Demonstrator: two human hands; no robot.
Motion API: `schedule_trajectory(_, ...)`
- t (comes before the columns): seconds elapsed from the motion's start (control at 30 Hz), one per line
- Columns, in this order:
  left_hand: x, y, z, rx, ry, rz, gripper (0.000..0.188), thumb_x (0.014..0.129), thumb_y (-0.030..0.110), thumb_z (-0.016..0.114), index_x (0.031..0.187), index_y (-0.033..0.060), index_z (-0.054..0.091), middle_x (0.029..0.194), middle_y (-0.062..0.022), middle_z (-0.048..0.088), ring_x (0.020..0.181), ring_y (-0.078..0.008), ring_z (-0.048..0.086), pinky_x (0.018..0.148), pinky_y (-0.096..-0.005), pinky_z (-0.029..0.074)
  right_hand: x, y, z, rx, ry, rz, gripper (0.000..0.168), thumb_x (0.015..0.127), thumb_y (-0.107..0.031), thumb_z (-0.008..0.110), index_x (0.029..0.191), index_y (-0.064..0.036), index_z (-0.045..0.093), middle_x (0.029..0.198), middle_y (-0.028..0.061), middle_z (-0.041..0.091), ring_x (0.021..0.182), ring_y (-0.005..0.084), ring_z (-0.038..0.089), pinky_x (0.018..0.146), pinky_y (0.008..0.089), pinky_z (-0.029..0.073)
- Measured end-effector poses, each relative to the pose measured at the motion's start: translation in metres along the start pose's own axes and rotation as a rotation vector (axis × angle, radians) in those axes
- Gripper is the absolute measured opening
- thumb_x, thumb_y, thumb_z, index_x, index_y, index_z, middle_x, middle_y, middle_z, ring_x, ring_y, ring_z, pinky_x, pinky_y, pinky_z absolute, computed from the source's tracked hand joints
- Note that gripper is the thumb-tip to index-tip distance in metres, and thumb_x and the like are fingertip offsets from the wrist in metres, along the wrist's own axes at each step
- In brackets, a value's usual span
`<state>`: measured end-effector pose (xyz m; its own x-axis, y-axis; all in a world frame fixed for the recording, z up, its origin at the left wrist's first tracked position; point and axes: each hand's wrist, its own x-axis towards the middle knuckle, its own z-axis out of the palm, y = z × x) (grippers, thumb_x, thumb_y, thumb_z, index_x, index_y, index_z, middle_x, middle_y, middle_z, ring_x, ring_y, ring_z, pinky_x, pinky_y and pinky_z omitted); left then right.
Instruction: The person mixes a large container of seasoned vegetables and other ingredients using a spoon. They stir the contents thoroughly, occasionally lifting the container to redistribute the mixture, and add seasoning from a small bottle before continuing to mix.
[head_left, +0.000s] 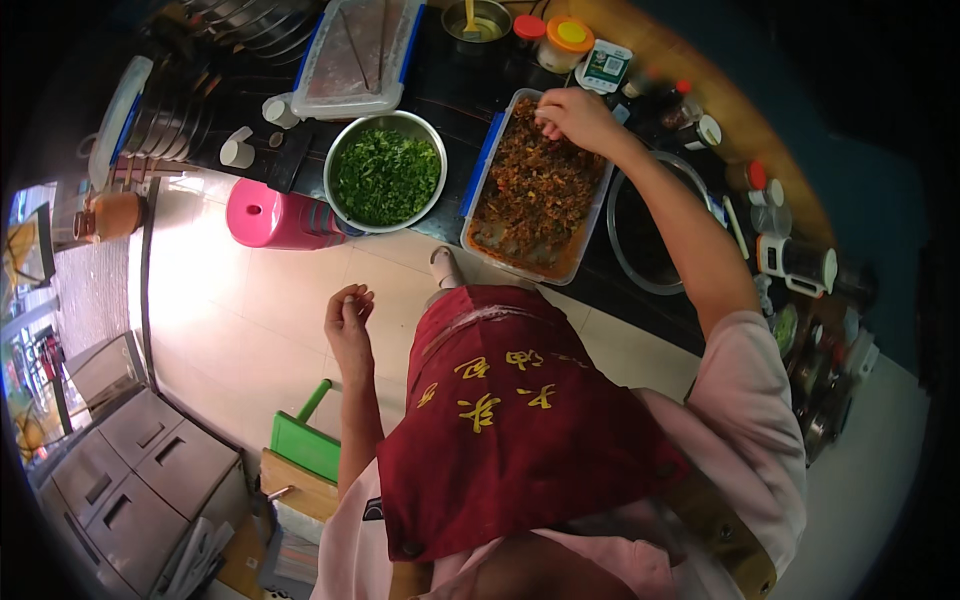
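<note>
My right hand (568, 116) is over the far end of a clear plastic tub (559, 276) of brown-red chopped filling (536, 195). Its fingers are bent together with the tips low by the filling; whether they pinch anything cannot be told. My left hand (350, 311) hangs in the air over the floor, left of my red apron (517, 450), fingers curled loosely and touching nothing. Left of the tub stands a steel bowl (330, 176) of chopped green leaves (386, 176). A round clear-rimmed lid or container (616, 240) lies right of the tub, partly under my right forearm.
A lidded plastic box (352, 52) bearing tongs or sticks stands at the back left. Jars (565, 41) and a printed code card (606, 66) line the back right. A pink stool (255, 214) stands beneath the counter's left part; steel drawers (142, 465) are at lower left.
</note>
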<state>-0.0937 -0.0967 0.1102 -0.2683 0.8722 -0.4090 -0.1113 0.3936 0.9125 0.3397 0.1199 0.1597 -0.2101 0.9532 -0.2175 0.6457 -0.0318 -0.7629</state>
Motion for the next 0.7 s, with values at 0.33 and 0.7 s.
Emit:
schedule_trajectory(0.33,-0.001,-0.013,0.110,0.095,-0.322,0.056,0.024,0.104,0.015,0.047,0.114,-0.0027,0.060,0.105,-0.0120,0.068,0.094,-0.0200,0.069,0.085,-0.0313,0.056,-0.088,0.080,-0.053,0.445,0.453,0.204,0.022,0.102,-0.013,0.051,0.097,0.002,0.066,0.090,0.0107,0.070,0.078,0.0154,0.069,0.071,0.0268,0.057)
schedule_trajectory(0.7,-0.057,-0.053,0.034,0.187,0.008,-0.210,0.020,0.101,0.014,0.052,0.111,-0.0014,0.058,0.104,-0.0118,0.066,0.090,-0.0199,0.067,0.078,-0.0291,0.056,-0.056,0.142,-0.054,-0.218,0.497,0.073,0.034,0.093,-0.036,0.063,0.092,-0.003,0.071,0.085,0.0211,0.068,0.083,0.0366,0.066,0.079,0.0454,0.053)
